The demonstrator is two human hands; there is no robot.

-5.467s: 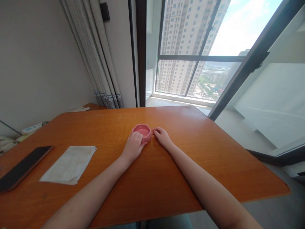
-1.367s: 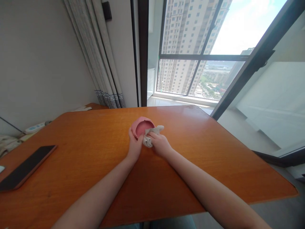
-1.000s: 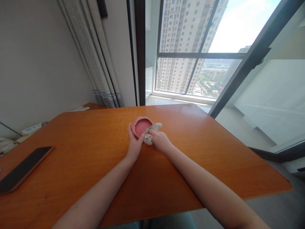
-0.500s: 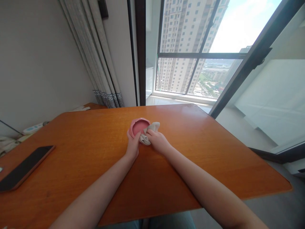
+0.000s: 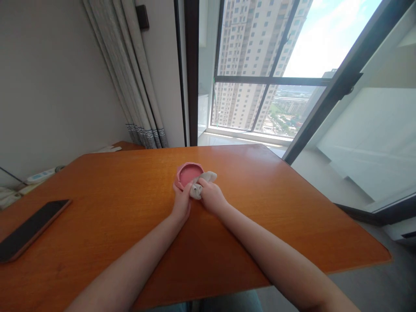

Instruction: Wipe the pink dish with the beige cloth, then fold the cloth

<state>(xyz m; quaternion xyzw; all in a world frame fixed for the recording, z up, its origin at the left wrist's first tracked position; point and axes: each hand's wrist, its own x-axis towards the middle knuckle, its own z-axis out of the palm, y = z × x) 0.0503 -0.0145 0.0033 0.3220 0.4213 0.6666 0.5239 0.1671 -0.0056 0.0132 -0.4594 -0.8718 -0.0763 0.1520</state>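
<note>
Small pink ceramic bowl (image 5: 188, 173) tilted and wiped with a crumpled pale grey cloth (image 5: 199, 185) at the middle of the orange-brown wooden table (image 5: 130, 208).

The bowl is gripped at its near rim by the left hand (image 5: 182, 202), fingers closed around the edge, so that the opening is turned toward the camera. The cloth is bunched in the closed right hand (image 5: 210, 196) and pressed against the bowl's right rim, just beside the left fingers. A flat black phone (image 5: 29, 230) is located well to the left of both hands, near the table's edge. Striped grey curtains (image 5: 130, 78) are hung beyond the bowl.
</note>
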